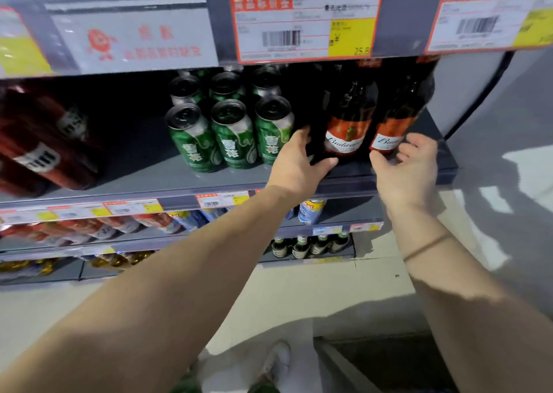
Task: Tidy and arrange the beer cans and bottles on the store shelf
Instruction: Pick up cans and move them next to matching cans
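On the grey middle shelf (pixel 155 165) stand two dark Budweiser bottles with red labels, the left one (pixel 347 129) and the right one (pixel 392 132). A darker bottle (pixel 311 108) with no label showing stands just left of them. My left hand (pixel 299 165) wraps the base of that dark bottle, fingers behind it and thumb in front. Around the base of the right Budweiser bottle sits my right hand (pixel 407 168), its thumb at the label's lower edge and its fingers curled on the right side. Green cans (pixel 233 135) stand in rows left of the bottles.
Red multi-can packs (pixel 45 150) lie blurred at the shelf's left end. Price tags (pixel 305 24) hang on the shelf edge above. Lower shelves hold red cans (pixel 119 225), a blue can (pixel 311 210) and small green bottles (pixel 311 246). The shelf unit ends right of my right hand, at a grey wall (pixel 493 108).
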